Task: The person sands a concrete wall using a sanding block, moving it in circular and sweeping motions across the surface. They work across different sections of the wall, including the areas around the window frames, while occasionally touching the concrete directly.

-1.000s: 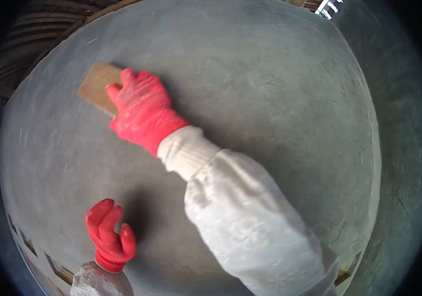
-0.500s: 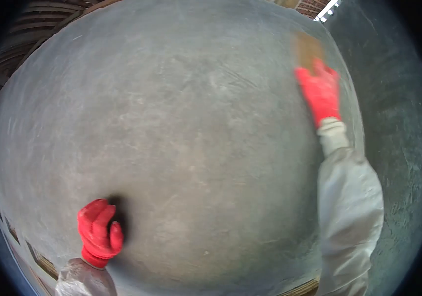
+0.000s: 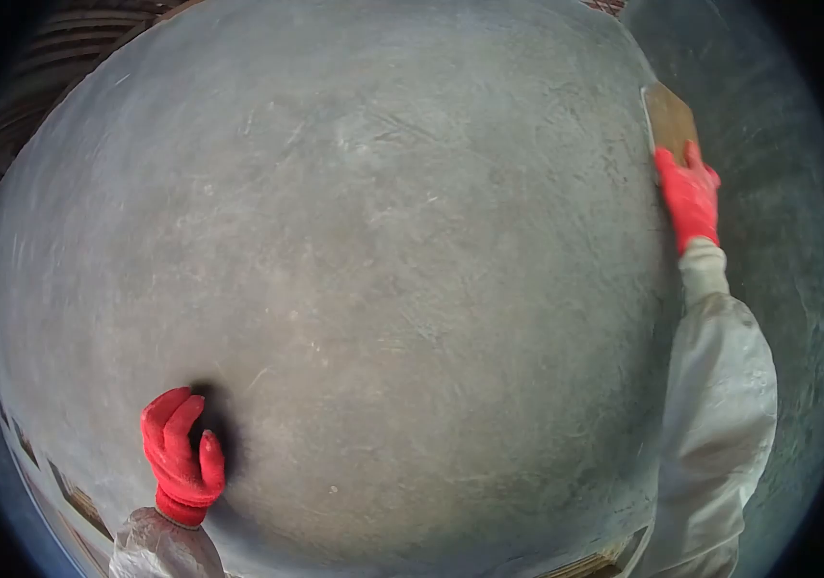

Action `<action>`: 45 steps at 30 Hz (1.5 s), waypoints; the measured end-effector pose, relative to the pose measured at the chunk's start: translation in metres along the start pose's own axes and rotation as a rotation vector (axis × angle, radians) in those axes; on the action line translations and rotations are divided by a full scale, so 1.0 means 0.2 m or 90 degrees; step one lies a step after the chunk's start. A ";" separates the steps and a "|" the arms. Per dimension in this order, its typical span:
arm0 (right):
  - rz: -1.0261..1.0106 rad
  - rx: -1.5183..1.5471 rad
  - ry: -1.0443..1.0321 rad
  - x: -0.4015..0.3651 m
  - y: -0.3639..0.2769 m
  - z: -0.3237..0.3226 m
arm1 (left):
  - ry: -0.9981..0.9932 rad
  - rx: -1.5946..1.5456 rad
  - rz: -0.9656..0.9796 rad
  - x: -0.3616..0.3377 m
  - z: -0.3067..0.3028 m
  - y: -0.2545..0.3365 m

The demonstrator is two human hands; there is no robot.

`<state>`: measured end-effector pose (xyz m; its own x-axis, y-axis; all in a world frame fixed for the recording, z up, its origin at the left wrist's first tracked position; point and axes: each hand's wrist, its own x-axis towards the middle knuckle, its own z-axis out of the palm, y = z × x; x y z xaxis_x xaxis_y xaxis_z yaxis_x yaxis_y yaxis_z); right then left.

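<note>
A large grey cement-coated surface (image 3: 364, 250) fills the view. My right hand (image 3: 688, 191), in a red glove with a white sleeve, presses a flat brown wooden float (image 3: 670, 118) against the surface's right edge. My left hand (image 3: 181, 453), also in a red glove, rests flat on the lower left of the surface with its fingers apart and holds nothing.
Beyond the right edge lies another grey cement face (image 3: 778, 241). Wooden slats (image 3: 65, 496) show under the lower left rim, and dark timber (image 3: 36, 58) at the upper left.
My right hand swept the float from the upper left across the surface to its right edge. My left hand stayed planted at the lower left.
</note>
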<state>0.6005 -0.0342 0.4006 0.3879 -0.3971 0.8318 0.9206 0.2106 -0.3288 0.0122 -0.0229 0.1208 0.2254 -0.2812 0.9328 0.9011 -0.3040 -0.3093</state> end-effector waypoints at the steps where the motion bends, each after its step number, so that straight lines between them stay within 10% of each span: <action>1: 0.078 0.022 -0.022 0.04 0.07 0.01 | -0.011 0.006 0.009 0.02 -0.01 0.00; 7: -0.342 0.151 0.072 -0.49 -0.80 -0.06 | -0.031 0.016 0.018 0.02 -0.01 -0.01; 11: -0.502 0.221 -0.295 -0.92 -1.32 -0.19 | -0.011 0.022 0.014 0.01 0.00 -0.02; 17: -0.376 0.181 -0.026 -0.64 -0.78 -0.09 | -0.010 -0.015 0.019 -0.01 0.01 -0.03; 23: 0.080 -0.004 0.001 -0.38 -0.33 -0.10 | -0.019 -0.026 0.046 -0.01 0.00 -0.04; 27: -0.440 0.157 0.058 -0.84 -0.87 -0.10 | -0.019 -0.034 0.049 -0.03 0.02 -0.05; 30: -0.421 0.225 -0.164 -1.10 -1.12 -0.21 | -0.006 -0.007 0.029 -0.06 0.02 -0.07; 34: -0.429 0.178 -0.042 -0.90 -0.74 -0.20 | 0.000 -0.018 0.007 -0.08 0.03 -0.08; 39: 0.073 0.022 -0.058 -0.59 -0.19 -0.28 | -0.019 -0.017 0.045 -0.07 0.03 -0.10; 42: 0.023 -0.016 -0.039 -0.66 -0.29 -0.25 | -0.026 -0.014 0.052 -0.07 0.02 -0.10; 45: -0.340 0.095 0.032 -0.93 -0.61 -0.20 | -0.027 -0.008 0.059 -0.06 0.01 -0.09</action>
<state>0.4176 -0.0223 0.2688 -0.1255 -0.5251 0.8417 0.9752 0.0908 0.2021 -0.0066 -0.0111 0.1156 0.3228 -0.2700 0.9071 0.8712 -0.2897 -0.3963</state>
